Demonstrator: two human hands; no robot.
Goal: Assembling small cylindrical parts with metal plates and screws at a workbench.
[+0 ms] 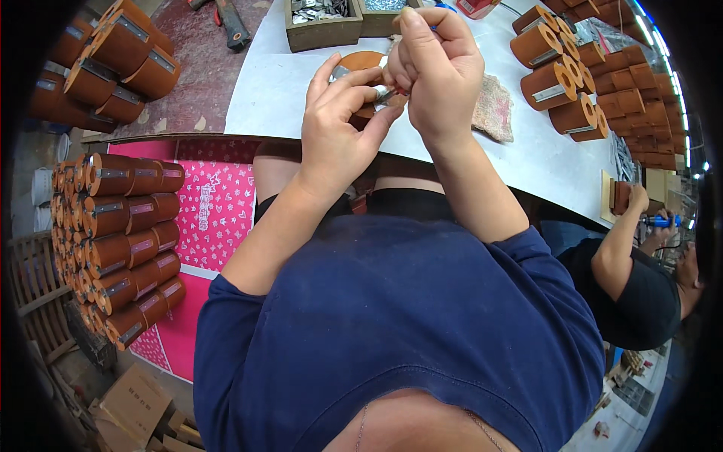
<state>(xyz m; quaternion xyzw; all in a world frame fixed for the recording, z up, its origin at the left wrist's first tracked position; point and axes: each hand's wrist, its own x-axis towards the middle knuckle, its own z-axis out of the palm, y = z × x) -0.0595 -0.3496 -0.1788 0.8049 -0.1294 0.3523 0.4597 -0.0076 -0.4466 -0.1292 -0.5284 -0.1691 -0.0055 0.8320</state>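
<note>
On the white-topped table, a brown round wooden piece [361, 60] lies mostly hidden beneath my hands. My left hand [331, 109] is curled around its near left side, fingers bent over the top and thumb pointing inward. Just above the piece my right hand [440, 71] is closed in a fist, its thumb raised on top. Small silvery metal [385, 94] and a bit of red show between the two hands. What the right fist grips is hidden by its own fingers.
Wooden trays of small metal parts [324, 34] stand behind my hands. A worn cloth [493, 109] lies to the right. Brown cylinders with metal strips are stacked at left [132, 56], lower left [124, 233] and right [553, 75]. A hammer-like tool [233, 30] lies far left. A co-worker [640, 294] works at right.
</note>
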